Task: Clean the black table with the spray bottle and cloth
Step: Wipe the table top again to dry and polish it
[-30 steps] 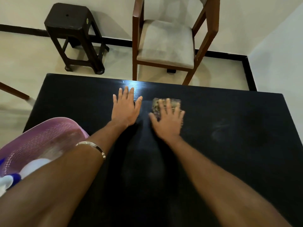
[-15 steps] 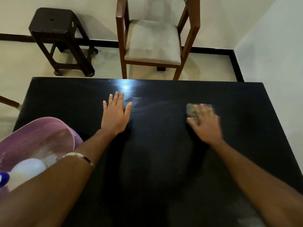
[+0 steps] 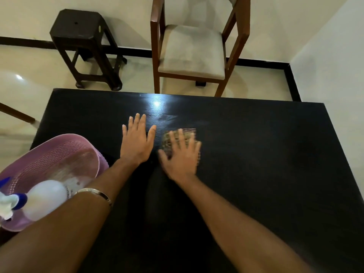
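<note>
We see one cloth [image 3: 178, 138], patterned and blurred, lying just above the middle of the frame on the black table [image 3: 266, 174], with our right hand [image 3: 182, 156] pressed flat on top of it, fingers spread wide and covering its lower part. Half a second ago this hand and the cloth were out toward the right half of the tabletop; now they have swept back left and sit just beside our left hand [image 3: 136, 142], much as they did a full second ago. The left hand has stayed put, palm down and fingers open on the bare tabletop, holding nothing. A single metal bangle [image 3: 94, 193] circles the left forearm. At the lower left of the frame one purple perforated basket [image 3: 65, 152] rests on the table's corner, and in it lies one spray bottle [image 3: 42, 198], on its side, pale body with a blue and white nozzle toward the frame's edge. A bright reflection glints on the table's far edge. Beyond the table, on the pale floor, stand one dark stool [image 3: 82, 44] at upper left and one wooden chair [image 3: 194, 48] with a grey cushion at upper centre.
</note>
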`<action>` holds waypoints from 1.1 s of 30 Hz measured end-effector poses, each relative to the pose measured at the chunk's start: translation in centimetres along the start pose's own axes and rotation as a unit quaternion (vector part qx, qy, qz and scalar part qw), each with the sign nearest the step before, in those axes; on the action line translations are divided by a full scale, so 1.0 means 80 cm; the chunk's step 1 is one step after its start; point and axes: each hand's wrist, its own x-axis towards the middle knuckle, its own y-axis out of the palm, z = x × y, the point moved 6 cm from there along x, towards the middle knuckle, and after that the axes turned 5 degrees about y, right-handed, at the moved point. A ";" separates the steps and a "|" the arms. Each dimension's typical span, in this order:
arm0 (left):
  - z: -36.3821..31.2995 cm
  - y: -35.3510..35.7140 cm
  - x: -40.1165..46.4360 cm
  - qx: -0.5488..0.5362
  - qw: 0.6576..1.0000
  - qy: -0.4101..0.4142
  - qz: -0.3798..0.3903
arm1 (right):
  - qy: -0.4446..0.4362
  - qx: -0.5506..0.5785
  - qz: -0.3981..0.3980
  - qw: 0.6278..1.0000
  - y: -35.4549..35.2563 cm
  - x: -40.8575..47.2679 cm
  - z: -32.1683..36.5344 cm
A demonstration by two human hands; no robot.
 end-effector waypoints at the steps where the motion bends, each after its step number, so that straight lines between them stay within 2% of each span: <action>1: 0.002 -0.003 0.000 0.001 1.000 -0.002 0.001 | -0.061 -0.003 0.021 0.998 0.012 -0.017 0.039; 3: 0.006 -0.006 0.000 0.002 1.000 -0.006 0.007 | -0.180 -0.022 0.062 0.982 0.032 -0.052 0.090; 5: 0.010 -0.008 0.000 0.002 1.000 -0.010 0.005 | -0.276 -0.049 0.079 0.957 0.043 -0.074 0.104; 8: 0.015 -0.010 0.001 0.003 1.000 -0.009 -0.002 | -0.322 -0.058 0.045 0.944 0.036 -0.068 0.060; 10: 0.017 -0.010 0.001 0.003 1.000 -0.005 -0.006 | -0.259 -0.057 0.017 0.964 0.015 -0.038 -0.001; 12: 0.019 -0.012 0.002 -0.002 1.000 -0.008 -0.006 | -0.131 -0.050 -0.006 0.990 -0.015 0.005 -0.082; 14: 0.023 -0.014 0.001 -0.005 1.000 -0.011 -0.005 | 0.015 -0.035 -0.018 0.999 -0.048 0.045 -0.163; 17: 0.032 -0.013 -0.001 -0.004 1.000 -0.013 -0.003 | 0.204 0.024 -0.010 0.979 -0.082 0.086 -0.232; 19: 0.037 -0.009 -0.001 -0.004 1.000 -0.020 0.003 | 0.290 0.056 0.003 0.955 -0.087 0.104 -0.222; 20: 0.038 -0.008 -0.002 -0.006 1.000 -0.022 0.005 | 0.304 0.060 0.005 0.951 -0.085 0.111 -0.202; 22: 0.035 -0.005 -0.001 -0.012 1.000 -0.018 0.009 | 0.253 0.033 0.000 0.967 -0.074 0.124 -0.142; 26: 0.031 -0.004 0.000 -0.027 1.000 -0.014 -0.003 | 0.028 -0.027 0.016 0.999 -0.029 0.111 0.012; 30: 0.030 -0.005 0.004 -0.043 0.999 -0.020 -0.010 | -0.174 -0.114 0.091 0.974 0.019 0.061 0.109; 33: 0.022 -0.001 0.006 -0.033 0.999 -0.009 -0.006 | -0.248 -0.099 0.091 0.959 0.022 0.041 0.094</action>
